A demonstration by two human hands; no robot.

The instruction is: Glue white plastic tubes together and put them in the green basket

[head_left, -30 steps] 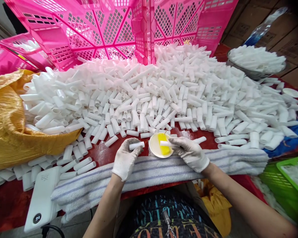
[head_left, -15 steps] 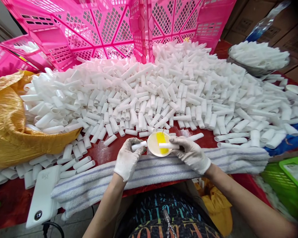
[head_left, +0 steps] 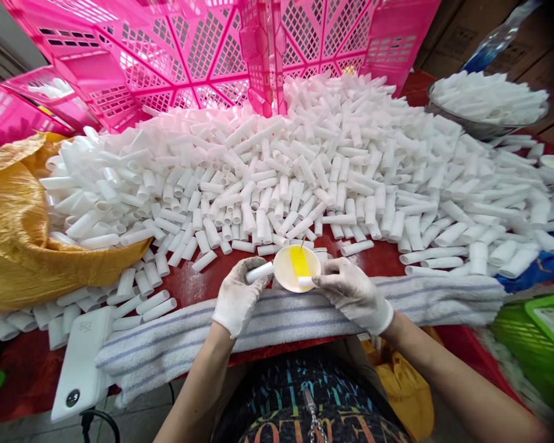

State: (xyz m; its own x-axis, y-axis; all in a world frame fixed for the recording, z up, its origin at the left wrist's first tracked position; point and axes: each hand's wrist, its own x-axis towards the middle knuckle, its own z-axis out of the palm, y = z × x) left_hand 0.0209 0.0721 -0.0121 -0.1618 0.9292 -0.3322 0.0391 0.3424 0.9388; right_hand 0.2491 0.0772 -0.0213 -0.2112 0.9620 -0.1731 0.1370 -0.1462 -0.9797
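Compared with half a second ago, the person's white-gloved right hand (head_left: 357,295) has brought its white plastic cylindrical tube (head_left: 305,281) nearer the near rim of the round cream dish (head_left: 283,272), so the middle of the flat yellow strip (head_left: 300,261) is uncovered; whether tube and strip touch is hard to tell. The fingertips pinch that tube, while the white-gloved left hand (head_left: 240,295) grips a second white tube (head_left: 261,272) by the dish's left rim, towards the red table's (head_left: 198,287) near edge.
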